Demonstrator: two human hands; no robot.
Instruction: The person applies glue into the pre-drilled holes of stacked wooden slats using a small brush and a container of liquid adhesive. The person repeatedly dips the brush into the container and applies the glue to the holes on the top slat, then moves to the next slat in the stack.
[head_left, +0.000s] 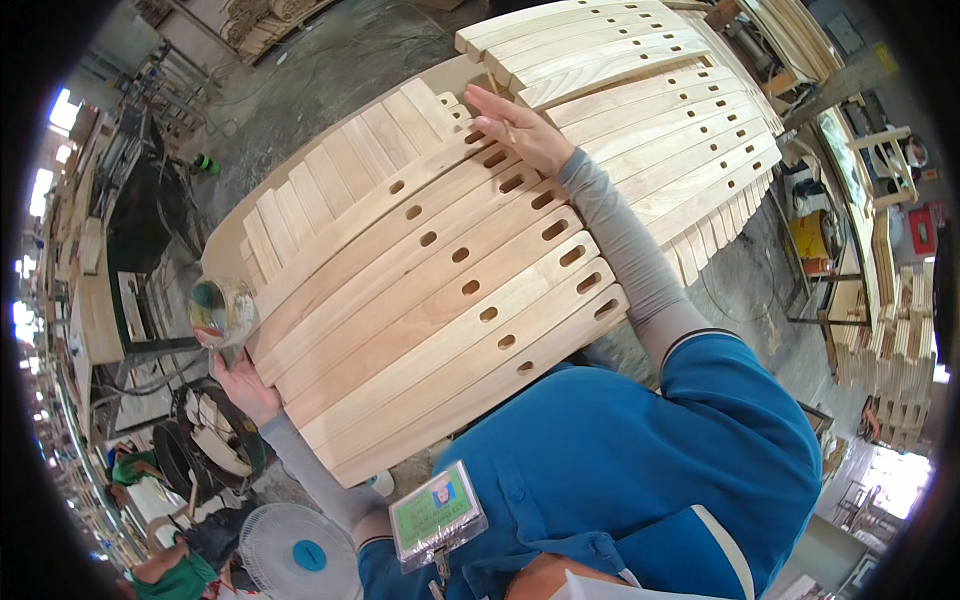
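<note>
Right hand (pixel 525 138), open, lies at the slotted ends of the wooden slats (pixel 400 292) on the desk (pixel 228 232); left hand (pixel 248 388), also open, meets their plain ends near its left edge. Apparent step: squaring the row; next move calls for even pressure.

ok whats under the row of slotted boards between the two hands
Past the far edge of the slotted boards, crosswise pale slats stick out, with a tan surface showing beyond them. Whatever lies under the middle is covered.
</note>
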